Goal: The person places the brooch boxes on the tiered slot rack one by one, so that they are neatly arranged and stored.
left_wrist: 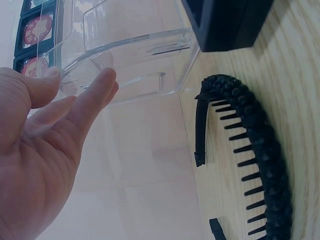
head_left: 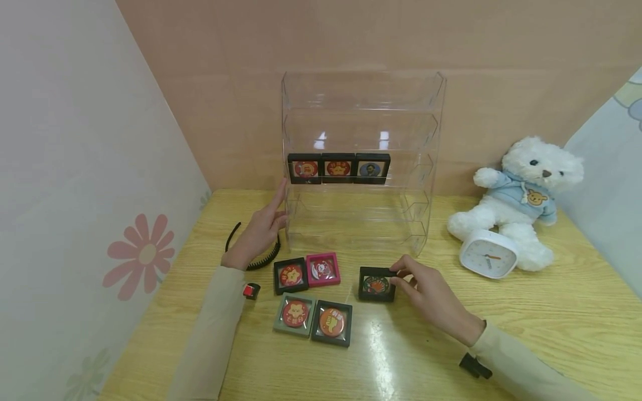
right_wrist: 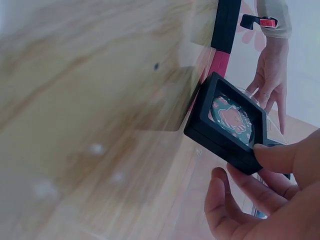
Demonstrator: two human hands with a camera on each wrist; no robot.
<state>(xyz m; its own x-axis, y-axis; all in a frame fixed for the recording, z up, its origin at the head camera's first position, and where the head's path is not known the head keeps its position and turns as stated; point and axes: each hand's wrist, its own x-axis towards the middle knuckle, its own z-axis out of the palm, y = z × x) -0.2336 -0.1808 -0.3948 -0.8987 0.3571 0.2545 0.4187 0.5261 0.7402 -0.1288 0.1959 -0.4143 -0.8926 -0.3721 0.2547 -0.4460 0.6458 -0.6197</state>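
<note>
My right hand [head_left: 433, 292] pinches the right side of a black badge display frame [head_left: 376, 284], thumb on its front and fingers behind. In the right wrist view the frame [right_wrist: 225, 125] stands tilted, with a dark green badge picturing an orange figure inside. With fingers fairly straight, my left hand [head_left: 258, 231] rests against the left side of a clear acrylic rack [head_left: 361, 211]. The left wrist view shows those fingertips [left_wrist: 106, 75] at the rack's edge. Three black framed badges [head_left: 338, 168] stand side by side on the rack's middle tier.
Left of centre on the table lie a black frame [head_left: 291, 275], a pink frame [head_left: 323, 269], a grey-green frame [head_left: 295, 315] and a dark frame [head_left: 331, 323]. A black toothed headband [left_wrist: 262, 135] lies near my left hand. At right are a white teddy bear [head_left: 531, 189] and a clock [head_left: 488, 254].
</note>
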